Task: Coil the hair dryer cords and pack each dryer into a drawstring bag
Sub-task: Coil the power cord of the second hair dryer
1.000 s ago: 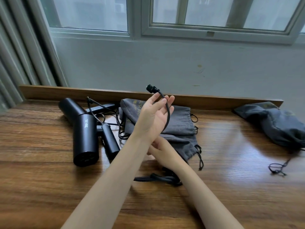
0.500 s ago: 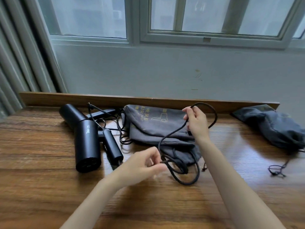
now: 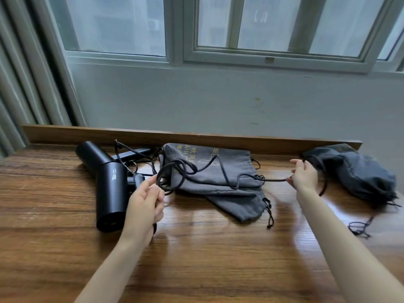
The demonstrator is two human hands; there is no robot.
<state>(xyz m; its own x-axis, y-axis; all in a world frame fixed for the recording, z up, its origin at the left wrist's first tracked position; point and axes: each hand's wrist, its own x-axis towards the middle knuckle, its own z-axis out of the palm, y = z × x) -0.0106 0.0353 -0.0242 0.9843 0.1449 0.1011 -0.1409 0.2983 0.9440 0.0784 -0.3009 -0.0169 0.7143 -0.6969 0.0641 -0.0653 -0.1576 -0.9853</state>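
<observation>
The right hand [image 3: 304, 175] has swung out to the right since half a second ago and pulled the cord [image 3: 274, 179] into a nearly straight line. The left hand [image 3: 144, 207] has shifted left toward the dryer, taking the gathered loops with it.

The wooden table [image 3: 207, 263] runs along a wall under a window. A flat grey drawstring bag [image 3: 218, 189] with gold print lies at the middle of it, against the back ledge. A bulging dark bag [image 3: 354, 173] sits at the right end, its drawstring [image 3: 358, 228] trailing on the wood.

The black hair dryer [image 3: 111, 193] lies left of the flat bag. It is matte, with its barrel end toward the viewer and small white lettering on its side. Another black cylinder [image 3: 90, 155] lies just behind it.

The cord is thin and black. It is looped into a loose coil above the flat bag's left edge, then kinks across the bag to the right.

The left hand's thumb and fingers are curled round the loops beside the dryer. The right hand pinches the cord's far stretch near the bulging bag, and more cord arcs behind its wrist.
</observation>
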